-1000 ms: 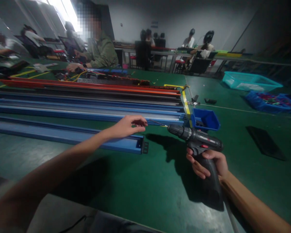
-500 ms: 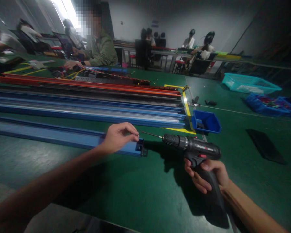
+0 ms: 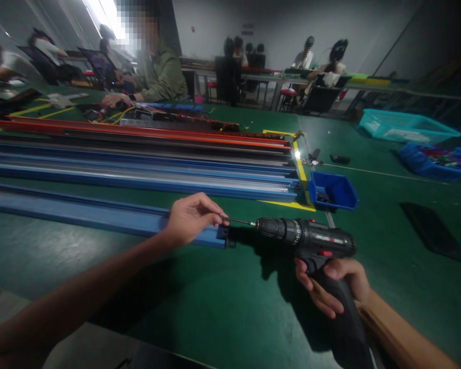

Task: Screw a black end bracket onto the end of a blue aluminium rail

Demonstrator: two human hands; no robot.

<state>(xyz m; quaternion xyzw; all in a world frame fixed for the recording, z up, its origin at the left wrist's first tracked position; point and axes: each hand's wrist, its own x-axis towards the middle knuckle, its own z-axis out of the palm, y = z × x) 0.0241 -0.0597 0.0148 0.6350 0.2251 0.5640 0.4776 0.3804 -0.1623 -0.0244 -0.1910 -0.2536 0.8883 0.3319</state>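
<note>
My right hand (image 3: 341, 287) is wrapped around the handle of a black cordless drill (image 3: 315, 238), held above the table and pointing left. A long thin driver bit (image 3: 238, 221) sticks out of its chuck. Thumb and fingers of my left hand (image 3: 190, 219) are pinched together at the bit's tip; whatever small thing lies between them is too hidden to name. Under that hand lies a long blue metal channel (image 3: 100, 212), running off to the left. A small dark end piece (image 3: 226, 237) sits at its right end, just below the fingertips.
Blue channels (image 3: 215, 188) and orange ones (image 3: 176, 133) lie across the green table beyond. A blue bin (image 3: 338, 193) stands to their right, near a black flat piece (image 3: 432, 230). Further back are a turquoise basket (image 3: 407, 128) and a co-worker in a green sleeve (image 3: 169, 74).
The drill bit's tip has come to the left fingertips; before, a small gap lay between them. My left hand stays pinched over the channel's end. The view has shifted slightly.
</note>
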